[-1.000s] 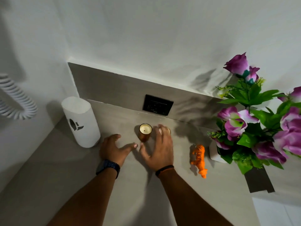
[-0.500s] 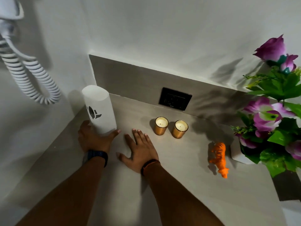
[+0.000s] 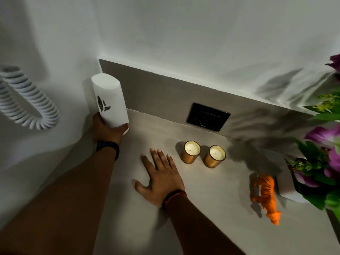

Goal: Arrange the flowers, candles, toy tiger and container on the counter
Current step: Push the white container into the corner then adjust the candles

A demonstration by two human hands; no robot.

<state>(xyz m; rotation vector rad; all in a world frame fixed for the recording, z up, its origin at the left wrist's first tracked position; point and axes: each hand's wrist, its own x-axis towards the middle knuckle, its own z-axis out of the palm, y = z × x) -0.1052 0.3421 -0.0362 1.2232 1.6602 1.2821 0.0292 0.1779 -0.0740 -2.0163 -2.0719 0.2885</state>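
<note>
My left hand (image 3: pixel 106 130) grips the base of a tall white container (image 3: pixel 109 102) with a black logo, at the back left corner of the grey counter (image 3: pixel 202 208). Flat on the counter lies my right hand (image 3: pixel 160 176), fingers spread, holding nothing. Just right of its fingertips stand two gold candles (image 3: pixel 191 151) (image 3: pixel 215 156) side by side. An orange toy tiger (image 3: pixel 265 195) lies further right, beside the white pot (image 3: pixel 287 186) of purple flowers (image 3: pixel 322 144), which the right frame edge cuts off.
A black wall socket (image 3: pixel 207 116) sits in the grey backsplash behind the candles. A white coiled cord (image 3: pixel 27 103) hangs on the left wall. The counter's right end drops off below the flowers.
My left hand went from the counter to the white container, gripped its base and moved it toward the back corner. My right hand let go of the second candle and drew back left.
</note>
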